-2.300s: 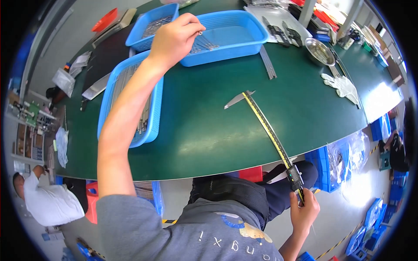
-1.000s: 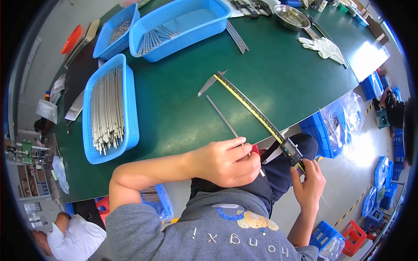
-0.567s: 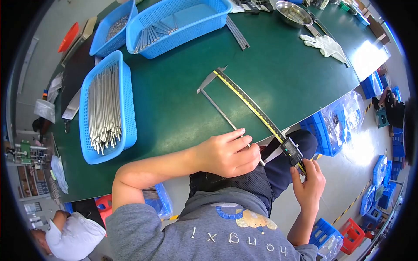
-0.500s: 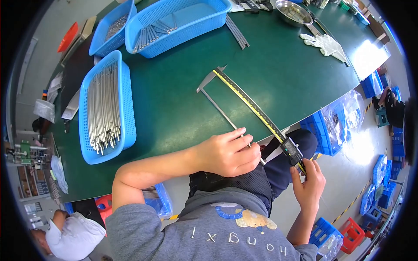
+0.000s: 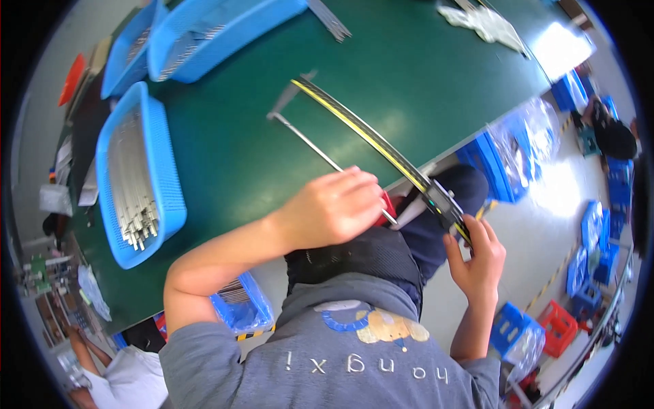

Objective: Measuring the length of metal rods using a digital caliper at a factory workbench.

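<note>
My left hand (image 5: pixel 334 204) is closed around a thin metal rod (image 5: pixel 306 140), whose near end sticks out past my fingers. The rod's far end meets a jaw of a long digital caliper (image 5: pixel 371 140), which slants over the table. At the caliper's near end, just past its display, my right hand (image 5: pixel 480 259) grips the beam between thumb and fingers. How the rod's near end sits against the sliding jaw cannot be made out clearly.
A blue basket (image 5: pixel 178 174) of metal rods stands on the green table (image 5: pixel 231 143) at left. Another blue basket (image 5: pixel 238 48) with rods lies beyond it. A white glove (image 5: pixel 484 26) rests at the far right. Blue crates (image 5: pixel 487 167) stand beyond the table's right edge.
The whole view has shifted, so the table and baskets appear further left and higher. Both hands keep their grips on the rod and caliper. A red patch now shows beside my left hand.
</note>
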{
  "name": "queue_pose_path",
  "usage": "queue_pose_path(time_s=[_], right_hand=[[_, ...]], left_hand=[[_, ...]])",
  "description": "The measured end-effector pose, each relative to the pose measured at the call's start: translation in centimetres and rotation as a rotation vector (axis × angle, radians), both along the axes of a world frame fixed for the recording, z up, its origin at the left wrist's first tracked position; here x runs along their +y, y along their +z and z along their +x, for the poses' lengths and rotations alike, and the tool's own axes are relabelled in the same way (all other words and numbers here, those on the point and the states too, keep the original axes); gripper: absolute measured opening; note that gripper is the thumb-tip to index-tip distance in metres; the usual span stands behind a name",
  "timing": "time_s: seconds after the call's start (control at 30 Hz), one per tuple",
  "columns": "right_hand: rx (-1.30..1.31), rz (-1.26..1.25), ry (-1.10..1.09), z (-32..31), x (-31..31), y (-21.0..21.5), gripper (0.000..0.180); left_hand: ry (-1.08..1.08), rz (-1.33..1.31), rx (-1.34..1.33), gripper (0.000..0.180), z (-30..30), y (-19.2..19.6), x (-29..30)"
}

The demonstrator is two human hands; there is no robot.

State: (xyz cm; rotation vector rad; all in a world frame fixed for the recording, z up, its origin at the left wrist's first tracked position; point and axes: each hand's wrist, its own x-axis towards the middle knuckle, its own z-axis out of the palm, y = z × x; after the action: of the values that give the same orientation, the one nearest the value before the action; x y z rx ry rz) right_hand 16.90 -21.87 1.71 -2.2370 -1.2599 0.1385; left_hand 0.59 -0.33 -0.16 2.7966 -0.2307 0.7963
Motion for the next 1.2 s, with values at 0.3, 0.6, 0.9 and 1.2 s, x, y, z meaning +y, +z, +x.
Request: queue_pose_path(time_s=[0.3,0.6,0.9,1.2], right_hand=[[-0.041,-0.011,0.003,-0.2,0.0,-0.5,0.028],[-0.073,-0.083,-0.012,-0.1,-0.3,-0.5,0.031],[-0.084,-0.082,-0.034,-0.3,0.1,-1.0,0.034],[-0.091,-0.099,0.002,-0.4,0.0,-0.5,0.041]], left_hand=[[0.07,-0.062,0.057,0.019,0.1,0.1,0.2],[0.061,-0.055,0.056,0.021,0.2,0.2,0.3],[0.043,-0.101,0.055,0.029,0.2,0.5,0.4],[0.068,-0.104,0.087,0.036,0.0,0.4,0.4]])
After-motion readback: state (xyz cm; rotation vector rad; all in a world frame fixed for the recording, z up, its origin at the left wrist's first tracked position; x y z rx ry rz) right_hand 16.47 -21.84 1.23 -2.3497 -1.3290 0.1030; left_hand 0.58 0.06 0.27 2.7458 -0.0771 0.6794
